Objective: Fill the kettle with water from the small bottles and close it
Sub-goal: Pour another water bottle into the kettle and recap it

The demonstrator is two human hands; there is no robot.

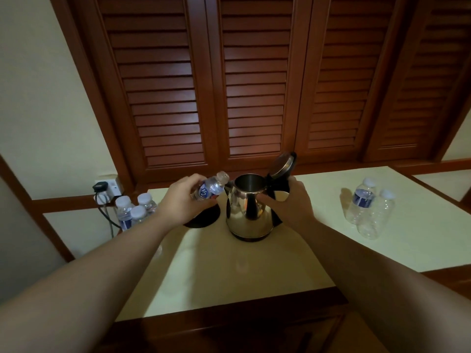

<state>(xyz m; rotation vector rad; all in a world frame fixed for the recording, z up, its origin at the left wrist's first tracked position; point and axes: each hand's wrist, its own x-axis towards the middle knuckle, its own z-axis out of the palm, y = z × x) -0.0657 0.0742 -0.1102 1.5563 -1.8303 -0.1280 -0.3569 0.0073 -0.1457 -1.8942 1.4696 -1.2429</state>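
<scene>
A shiny steel kettle [248, 212] stands on the cream tabletop [229, 271], its black lid [284, 164] hinged upright and the mouth uncovered. My right hand [293, 202] grips the kettle's black handle. My left hand [183, 200] holds a small water bottle [212, 188] tilted with its neck toward the kettle's rim; whether a cap is on it is unclear. Three capped bottles [135, 208] stand at the left edge. Two bottles [369, 207] that look empty stand to the right.
The kettle's black base [206, 217] lies on the table left of the kettle, partly under my left hand. A wall socket with a plug and cord [104, 189] sits at the back left. Wooden louvred doors [254, 85] rise behind the table.
</scene>
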